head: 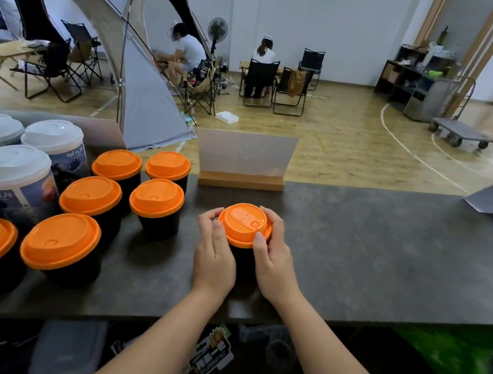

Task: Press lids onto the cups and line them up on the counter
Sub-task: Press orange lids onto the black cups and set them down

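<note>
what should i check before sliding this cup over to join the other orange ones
1. Orange plastic lid sits level on the black cup: ok.
2. Lid snapped down all round: cannot tell, far rim hidden.
3. Left hand and right hand grip both sides: ok.
4. Dark counter path leftward bare: ok.
5. Nearest lidded black cup stands apart: ok.

**No legible text**

Printing shows on the white-lidded cups (51, 154) at nine o'clock on the bench (357, 251), and on a yellow-and-black sticker (210, 354) at six o'clock beneath it, but both are too blurred to read. The standing sign (245, 154) at twelve o'clock shows no readable lettering.
</note>
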### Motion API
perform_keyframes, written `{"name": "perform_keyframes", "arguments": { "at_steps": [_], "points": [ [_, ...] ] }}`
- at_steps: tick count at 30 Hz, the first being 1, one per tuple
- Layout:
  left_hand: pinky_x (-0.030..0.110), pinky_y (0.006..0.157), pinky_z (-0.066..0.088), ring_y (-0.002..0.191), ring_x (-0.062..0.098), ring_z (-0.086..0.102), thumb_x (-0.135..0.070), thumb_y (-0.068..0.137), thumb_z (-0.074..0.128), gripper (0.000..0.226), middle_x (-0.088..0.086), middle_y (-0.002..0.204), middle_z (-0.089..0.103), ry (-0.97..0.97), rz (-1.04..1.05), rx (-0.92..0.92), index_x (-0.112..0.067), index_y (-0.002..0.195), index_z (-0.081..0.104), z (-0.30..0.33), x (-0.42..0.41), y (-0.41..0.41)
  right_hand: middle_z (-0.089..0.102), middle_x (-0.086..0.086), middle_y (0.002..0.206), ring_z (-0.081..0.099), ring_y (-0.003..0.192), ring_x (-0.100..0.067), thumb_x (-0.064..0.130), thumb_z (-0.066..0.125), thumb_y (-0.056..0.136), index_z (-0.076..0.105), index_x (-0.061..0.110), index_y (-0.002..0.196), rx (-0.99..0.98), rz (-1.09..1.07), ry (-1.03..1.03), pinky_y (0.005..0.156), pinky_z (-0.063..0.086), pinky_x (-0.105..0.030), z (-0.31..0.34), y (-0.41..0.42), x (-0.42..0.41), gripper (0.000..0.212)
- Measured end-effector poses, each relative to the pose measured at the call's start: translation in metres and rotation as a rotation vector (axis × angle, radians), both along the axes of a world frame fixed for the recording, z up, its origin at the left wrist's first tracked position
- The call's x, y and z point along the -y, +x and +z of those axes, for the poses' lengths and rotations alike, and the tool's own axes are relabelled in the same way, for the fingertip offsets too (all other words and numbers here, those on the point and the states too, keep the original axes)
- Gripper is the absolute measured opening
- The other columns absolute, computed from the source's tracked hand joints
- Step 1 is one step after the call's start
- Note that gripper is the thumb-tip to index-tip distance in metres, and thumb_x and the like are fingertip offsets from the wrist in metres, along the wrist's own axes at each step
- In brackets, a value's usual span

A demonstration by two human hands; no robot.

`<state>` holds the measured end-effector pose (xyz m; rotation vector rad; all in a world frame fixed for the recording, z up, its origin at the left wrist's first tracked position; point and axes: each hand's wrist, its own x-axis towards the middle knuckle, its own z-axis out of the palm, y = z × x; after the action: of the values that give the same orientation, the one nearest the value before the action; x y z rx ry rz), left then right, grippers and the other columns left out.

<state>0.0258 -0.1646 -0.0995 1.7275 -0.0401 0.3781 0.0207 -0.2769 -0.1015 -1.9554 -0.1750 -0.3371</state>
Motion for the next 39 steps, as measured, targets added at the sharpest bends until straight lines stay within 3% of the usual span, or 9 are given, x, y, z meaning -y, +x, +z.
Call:
{"name": "perform_keyframes", "arguments": {
  "at_steps": [4,9,14,16,19,22,27,35,39],
  "points": [
    [0.013,0.085,0.042,0.109,-0.004,0.055,-0.041,0.107,0.022,0.032,-0.012,0.117,0.057,-0.038,-0.071,-0.002,-0.034,0.132,0.04,0.004,0.0,-0.003,0.053,0.024,0.122,0.056,0.111,0.001,0.062,0.033,0.091,0.029,0.045,0.136,0.01,-0.049,0.02,0.093,0.048,-0.023,0.0,0.001,0.001,0.049],
    [0.022,0.107,0.039,0.126,-0.004,0.048,-0.041,0.104,0.025,0.047,-0.012,0.134,0.055,-0.092,-0.177,0.003,-0.03,0.146,0.042,0.003,-0.002,-0.003,0.052,0.028,0.117,0.052,0.106,0.012,0.051,0.037,0.093,0.038,0.035,0.136,0.016,-0.139,0.145,0.087,0.039,-0.007,0.005,-0.002,0.004,0.046],
    [0.042,0.118,0.032,0.139,-0.002,0.035,-0.042,0.1,0.031,0.051,-0.019,0.15,0.041,-0.098,-0.358,-0.028,-0.04,0.151,0.031,0.005,0.005,-0.006,0.055,0.015,0.126,0.052,0.117,-0.002,0.054,0.039,0.092,0.042,0.032,0.137,0.018,-0.176,0.238,0.101,0.04,-0.024,0.008,-0.01,0.021,0.05],
    [0.035,0.117,0.034,0.138,-0.005,0.036,-0.037,0.102,0.034,0.049,-0.022,0.149,0.042,-0.136,-0.438,-0.014,-0.041,0.15,0.03,0.005,0.014,-0.013,0.055,0.01,0.129,0.053,0.119,-0.008,0.057,0.039,0.09,0.043,0.033,0.137,0.029,-0.18,0.234,0.103,0.042,-0.029,0.011,-0.019,0.037,0.052],
    [0.01,0.105,0.036,0.132,-0.015,0.038,-0.021,0.107,0.033,0.044,-0.028,0.142,0.041,-0.181,-0.523,0.017,-0.035,0.149,0.03,0.005,0.038,-0.026,0.057,0.014,0.126,0.054,0.118,-0.007,0.055,0.039,0.091,0.045,0.036,0.134,0.056,-0.21,0.234,0.101,0.043,-0.026,0.019,-0.034,0.064,0.047],
    [0.006,0.104,0.034,0.136,-0.011,0.036,-0.024,0.106,0.035,0.045,-0.029,0.144,0.04,-0.181,-0.552,0.039,-0.035,0.149,0.03,0.008,0.072,-0.035,0.057,0.012,0.127,0.055,0.118,-0.007,0.054,0.039,0.092,0.046,0.036,0.133,0.076,-0.244,0.238,0.101,0.043,-0.026,0.024,-0.047,0.095,0.045],
    [0.017,0.11,0.034,0.136,-0.008,0.037,-0.028,0.104,0.038,0.044,-0.027,0.145,0.042,-0.221,-0.585,0.026,-0.04,0.146,0.032,0.018,0.136,-0.053,0.056,0.004,0.13,0.054,0.122,-0.016,0.054,0.042,0.092,0.045,0.03,0.136,0.082,-0.267,0.257,0.107,0.042,-0.049,0.027,-0.07,0.156,0.051],
    [0.033,0.12,0.028,0.14,-0.005,0.034,-0.034,0.101,0.038,0.051,-0.019,0.152,0.04,-0.205,-0.657,0.024,-0.034,0.152,0.031,0.034,0.259,-0.074,0.055,0.012,0.129,0.053,0.121,-0.008,0.058,0.042,0.089,0.042,0.03,0.138,0.088,-0.289,0.259,0.107,0.043,-0.046,0.048,-0.106,0.278,0.056],
    [0.038,0.12,0.028,0.14,-0.001,0.036,-0.035,0.1,0.04,0.05,-0.017,0.15,0.044,-0.225,-0.684,0.037,-0.038,0.149,0.035,0.038,0.314,-0.076,0.053,0.009,0.131,0.051,0.123,-0.011,0.06,0.04,0.089,0.04,0.032,0.138,0.098,-0.295,0.257,0.107,0.042,-0.05,0.049,-0.109,0.334,0.057]
  ]
}}
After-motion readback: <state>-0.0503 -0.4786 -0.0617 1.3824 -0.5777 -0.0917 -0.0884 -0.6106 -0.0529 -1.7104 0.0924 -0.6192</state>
